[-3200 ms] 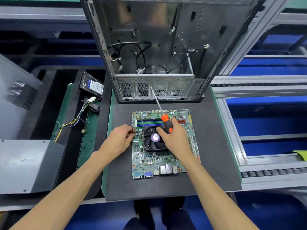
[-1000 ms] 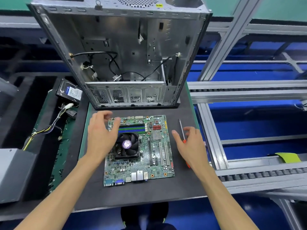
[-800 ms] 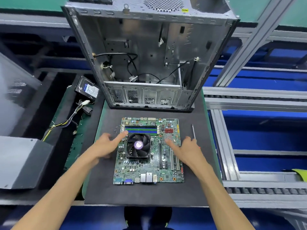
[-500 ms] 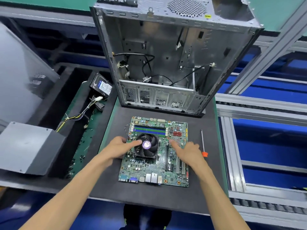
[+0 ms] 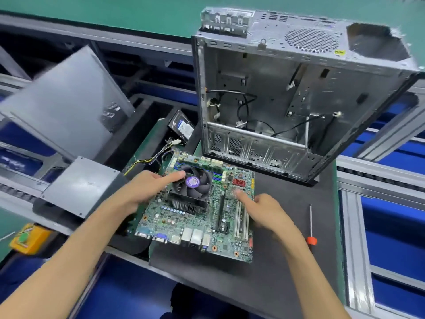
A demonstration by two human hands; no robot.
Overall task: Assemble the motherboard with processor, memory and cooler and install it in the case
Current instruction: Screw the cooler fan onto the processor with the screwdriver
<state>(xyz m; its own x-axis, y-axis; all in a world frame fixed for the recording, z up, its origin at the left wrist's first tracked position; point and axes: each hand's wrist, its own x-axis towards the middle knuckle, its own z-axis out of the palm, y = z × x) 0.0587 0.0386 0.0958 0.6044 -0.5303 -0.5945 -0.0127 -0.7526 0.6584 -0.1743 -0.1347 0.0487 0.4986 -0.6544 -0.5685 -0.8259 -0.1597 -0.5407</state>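
Both hands hold the board (image 5: 197, 217), lifted and tilted off the mat (image 5: 287, 261) in front of the open case (image 5: 299, 100). Left hand (image 5: 142, 192) grips its left edge, thumb laid across the cooler (image 5: 190, 187); right hand (image 5: 269, 210) takes the right edge, forefinger stretched over the slots. It looks stiff but fragile, top-heavy at the cooler. Best held by bare edges, never by fan blades or pins. A screwdriver (image 5: 311, 224) lies apart on the mat.
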